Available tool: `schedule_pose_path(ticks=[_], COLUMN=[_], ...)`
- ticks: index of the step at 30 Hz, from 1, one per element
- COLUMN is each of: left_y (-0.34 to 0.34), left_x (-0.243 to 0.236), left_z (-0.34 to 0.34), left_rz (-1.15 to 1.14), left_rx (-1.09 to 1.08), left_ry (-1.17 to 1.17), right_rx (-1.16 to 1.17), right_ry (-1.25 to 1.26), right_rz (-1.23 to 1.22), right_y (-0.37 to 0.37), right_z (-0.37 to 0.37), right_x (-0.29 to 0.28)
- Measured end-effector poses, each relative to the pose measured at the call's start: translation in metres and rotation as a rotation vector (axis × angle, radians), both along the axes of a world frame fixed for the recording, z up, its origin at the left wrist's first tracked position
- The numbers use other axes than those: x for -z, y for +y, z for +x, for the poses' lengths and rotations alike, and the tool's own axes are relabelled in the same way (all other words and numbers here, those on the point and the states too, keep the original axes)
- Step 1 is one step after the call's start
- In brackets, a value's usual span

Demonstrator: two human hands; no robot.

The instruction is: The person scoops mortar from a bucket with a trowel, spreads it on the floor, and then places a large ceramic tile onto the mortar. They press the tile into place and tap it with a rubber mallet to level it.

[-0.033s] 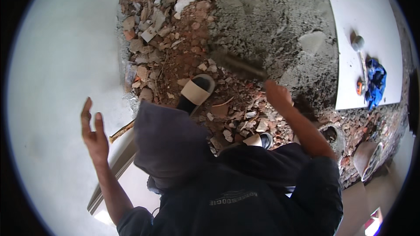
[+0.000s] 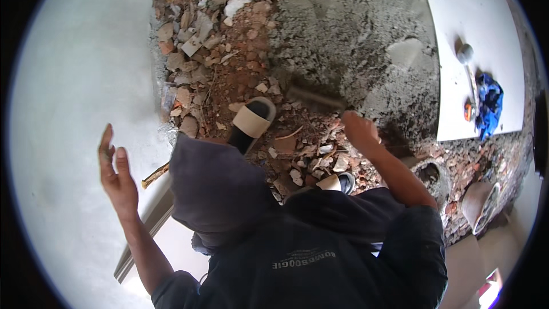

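My right hand (image 2: pixel 359 133) grips a long, flat trowel-like tool (image 2: pixel 314 96), blurred by motion, over the edge of wet grey mortar (image 2: pixel 343 23) and reddish rubble (image 2: pixel 200 57). My left hand (image 2: pixel 117 177) is raised at the left with fingers apart and nothing in it, over the pale plastered surface (image 2: pixel 68 109). My sandalled left foot (image 2: pixel 250 115) stands on the rubble, and the other sandal (image 2: pixel 331 182) shows lower right, partly hidden by my dark trousers.
A white board (image 2: pixel 474 11) borders the mortar, bearing a round-headed mallet (image 2: pixel 465 54), a blue cloth (image 2: pixel 490 106) and a small orange object (image 2: pixel 469 111). A bucket (image 2: pixel 477 206) and another round container (image 2: pixel 429 177) sit at lower right. A broken wooden stick (image 2: pixel 154 176) lies at left.
The whole view has shifted slightly. My left hand appears a little higher and further left, and the tool in my right hand has moved slightly down and to the right.
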State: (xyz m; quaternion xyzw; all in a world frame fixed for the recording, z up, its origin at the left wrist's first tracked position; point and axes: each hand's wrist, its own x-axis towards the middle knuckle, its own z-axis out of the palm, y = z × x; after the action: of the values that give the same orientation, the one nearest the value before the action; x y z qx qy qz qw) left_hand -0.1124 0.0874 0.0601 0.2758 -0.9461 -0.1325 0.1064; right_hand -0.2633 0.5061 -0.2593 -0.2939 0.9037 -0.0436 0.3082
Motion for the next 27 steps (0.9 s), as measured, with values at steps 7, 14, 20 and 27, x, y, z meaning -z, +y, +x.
schedule_pose_path(ticks=[7,14,20,27], left_y=[0.104,0.123,0.115,0.136], left_x=[0.008,0.019,0.021,0.026], left_z=[-0.083,-0.096,-0.084,-0.085], left_rz=[0.600,0.538,0.419,0.372], left_rx=[0.346,0.432,0.529,0.614], left_ry=[0.408,0.272,0.287,0.250], right_rx=[0.197,0.406,0.307,0.454], right_ry=[0.446,-0.095,-0.110,-0.066], right_rz=[-0.155,0.189,0.038,0.045], right_y=[0.035,0.035,0.048,0.053], right_z=[-0.007,0.002,0.069,0.031], right_x=[-0.001,-0.003,-0.022,-0.052])
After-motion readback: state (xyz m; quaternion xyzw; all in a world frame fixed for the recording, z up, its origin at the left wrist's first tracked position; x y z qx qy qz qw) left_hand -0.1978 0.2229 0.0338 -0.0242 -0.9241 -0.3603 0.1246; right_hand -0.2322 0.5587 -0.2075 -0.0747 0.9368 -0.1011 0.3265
